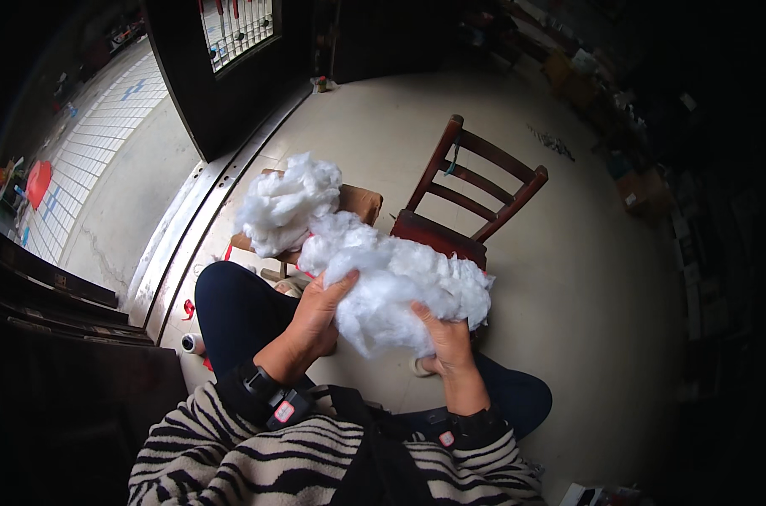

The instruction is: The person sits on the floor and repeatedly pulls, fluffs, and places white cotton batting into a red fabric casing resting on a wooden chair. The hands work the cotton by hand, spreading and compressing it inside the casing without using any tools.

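Observation:
Between my two hands is a loose tuft of white fibre stuffing (383, 310). My left hand (323, 310) grips its left side, thumb on top and fingers underneath out of sight. At its right edge my right hand (444, 338) holds it the same way. Just beyond lies a long layer of white stuffing (446, 272), spread from the wooden chair across towards the stool, with bits of red showing at its edge. A bigger heap of white stuffing (288, 202) rests on a low brown stool (361, 203) to the left.
A dark wooden chair (478, 183) stands ahead, its backrest away from me. To the left is a door sill (199, 221) beside an open dark door (244, 95). A thread spool (193, 343) and red ribbon scraps (188, 310) lie on the tiled floor. Cardboard boxes (642, 190) line the right.

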Demonstrator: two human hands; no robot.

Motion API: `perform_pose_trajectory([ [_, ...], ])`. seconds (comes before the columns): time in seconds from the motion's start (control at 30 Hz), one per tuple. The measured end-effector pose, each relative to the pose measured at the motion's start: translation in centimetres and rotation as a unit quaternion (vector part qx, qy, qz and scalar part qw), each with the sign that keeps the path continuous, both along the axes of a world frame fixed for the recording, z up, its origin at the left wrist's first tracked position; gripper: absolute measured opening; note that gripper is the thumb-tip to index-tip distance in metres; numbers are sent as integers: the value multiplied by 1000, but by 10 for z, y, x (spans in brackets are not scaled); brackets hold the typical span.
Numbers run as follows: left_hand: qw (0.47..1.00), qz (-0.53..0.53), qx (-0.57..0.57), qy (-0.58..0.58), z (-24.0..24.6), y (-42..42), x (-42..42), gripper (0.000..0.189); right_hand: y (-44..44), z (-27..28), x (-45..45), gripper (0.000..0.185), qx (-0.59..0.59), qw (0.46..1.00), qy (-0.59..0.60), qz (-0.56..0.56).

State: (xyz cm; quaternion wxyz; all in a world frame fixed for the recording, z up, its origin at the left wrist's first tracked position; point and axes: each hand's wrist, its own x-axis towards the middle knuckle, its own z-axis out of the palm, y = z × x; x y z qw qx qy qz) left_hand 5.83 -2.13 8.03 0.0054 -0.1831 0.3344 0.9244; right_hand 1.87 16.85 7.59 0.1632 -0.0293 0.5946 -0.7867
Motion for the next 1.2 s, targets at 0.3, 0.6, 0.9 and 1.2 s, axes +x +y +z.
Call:
perform_pose_trajectory([
  [0.3,995,-75,46,45,-15,-32,2,28,8,-7,-6,37,-42,995,-38,-77],
  [0.6,980,-194,47,-14,-50,-10,14,60,29,-41,-1,28,16,998,-59,17],
  [0.9,940,-324,-82,-71,-72,-2,25,53,31,-75,-1,23,174,967,102,156],
  [1.2,923,-292,-231,-94,-90,-3,26,29,35,-104,8,16,175,981,2,79],
])
